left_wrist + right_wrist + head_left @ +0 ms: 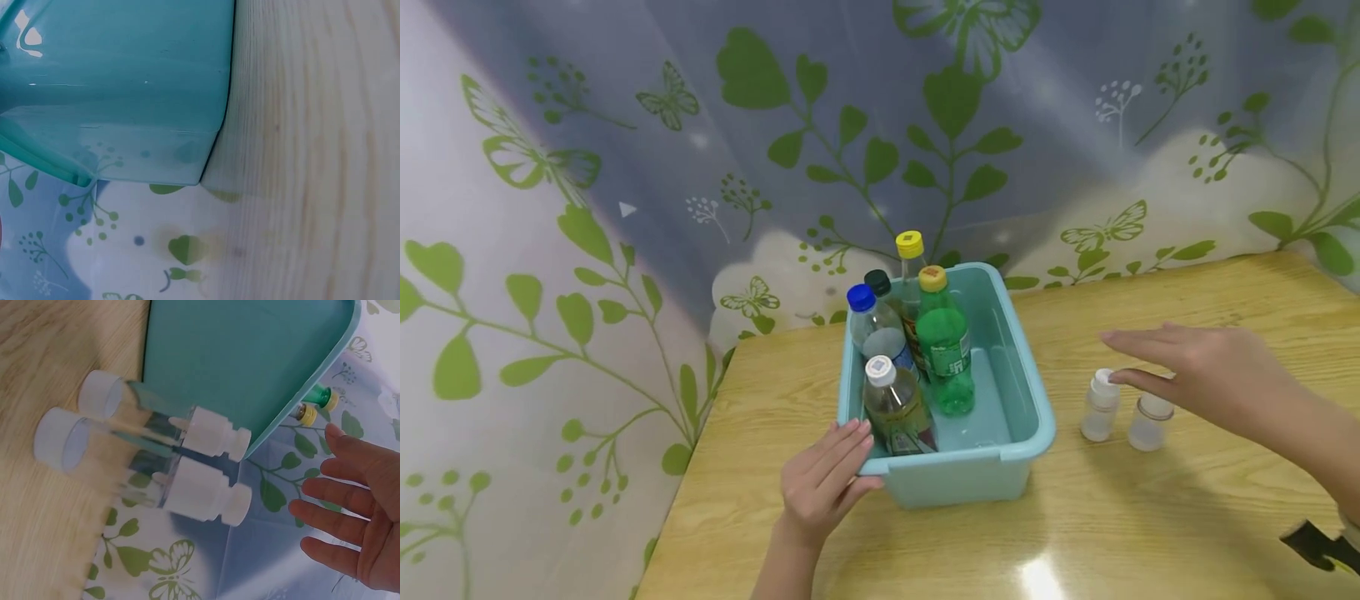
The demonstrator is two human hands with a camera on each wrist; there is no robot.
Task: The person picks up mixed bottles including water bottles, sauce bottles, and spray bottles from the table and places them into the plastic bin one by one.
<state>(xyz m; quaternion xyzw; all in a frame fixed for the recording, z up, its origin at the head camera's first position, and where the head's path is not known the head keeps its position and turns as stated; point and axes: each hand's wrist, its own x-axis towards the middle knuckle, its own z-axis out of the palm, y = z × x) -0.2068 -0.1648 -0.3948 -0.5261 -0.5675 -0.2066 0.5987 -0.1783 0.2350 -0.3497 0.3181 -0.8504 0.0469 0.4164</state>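
A light-blue plastic bin [958, 483] stands on the table. My left hand [820, 483] holds its near left corner, fingers over the rim and thumb below it. Inside, toward the left, are several drink bottles: a green bottle [945, 354], a white-capped bottle [898, 412], a blue-capped bottle [880, 329], a dark-capped bottle [877, 282] and a yellow-capped bottle [911, 258]. Right of the bin, two small clear bottles with white tops, one [1101, 408] beside the other [1150, 425], stand upright. My right hand [356, 506] hovers by their tops with fingers extended, holding nothing.
The wooden table [760, 400] extends on both sides of the bin. A curtain [1037, 167] printed with leaves and butterflies hangs behind and along the left. A dark object [1311, 546] shows at the lower right, by the right forearm.
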